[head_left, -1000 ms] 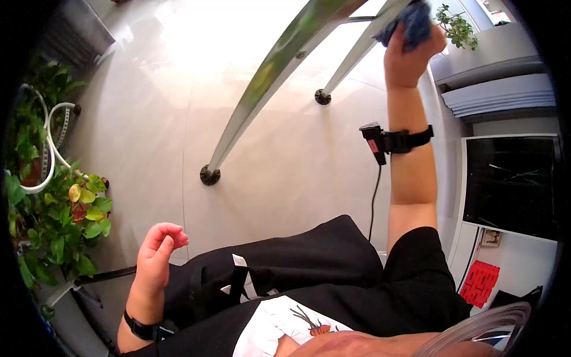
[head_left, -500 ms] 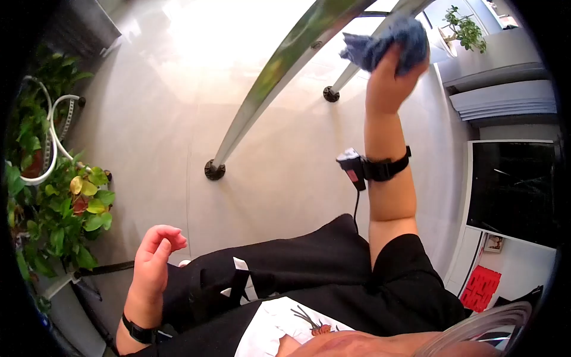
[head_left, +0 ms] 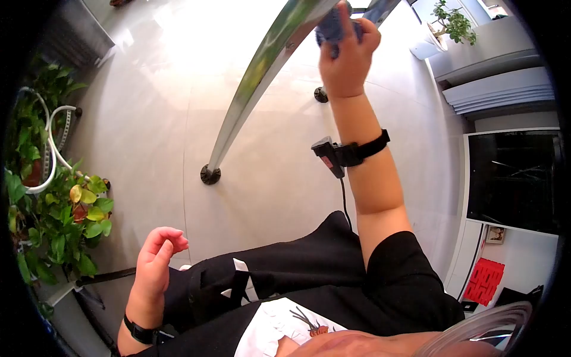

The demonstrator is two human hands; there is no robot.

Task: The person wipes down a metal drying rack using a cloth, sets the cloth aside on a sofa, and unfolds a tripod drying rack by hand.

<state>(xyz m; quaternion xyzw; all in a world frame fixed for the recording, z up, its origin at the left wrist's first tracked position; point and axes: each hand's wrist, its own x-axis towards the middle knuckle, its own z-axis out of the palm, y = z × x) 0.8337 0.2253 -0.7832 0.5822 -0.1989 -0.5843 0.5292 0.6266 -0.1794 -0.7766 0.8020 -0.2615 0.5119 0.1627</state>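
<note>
My right hand [head_left: 348, 56] is raised at the top of the head view, its fingers pressed on a crumpled blue cloth [head_left: 334, 28]. The cloth lies against or very near the upper part of a shiny metal leg [head_left: 253, 86]; whether they touch is hard to tell. A black strap with a small device [head_left: 333, 157] and a cable is on my right forearm. My left hand [head_left: 159, 253] hangs at the lower left with its fingers curled loosely, apart from one another, and nothing in them. A black band circles the left wrist.
Leafy potted plants [head_left: 74, 208] and a white curved stand [head_left: 50, 143] are on the left. A second leg's foot [head_left: 321, 94] rests on the tiled floor [head_left: 273, 160]. At the right are a white pot [head_left: 427, 43], a dark screen [head_left: 511, 181] and a red ornament [head_left: 483, 281].
My right hand and the blue cloth have moved left, from beside the farther leg to the nearer metal leg. My left hand has stayed almost still.
</note>
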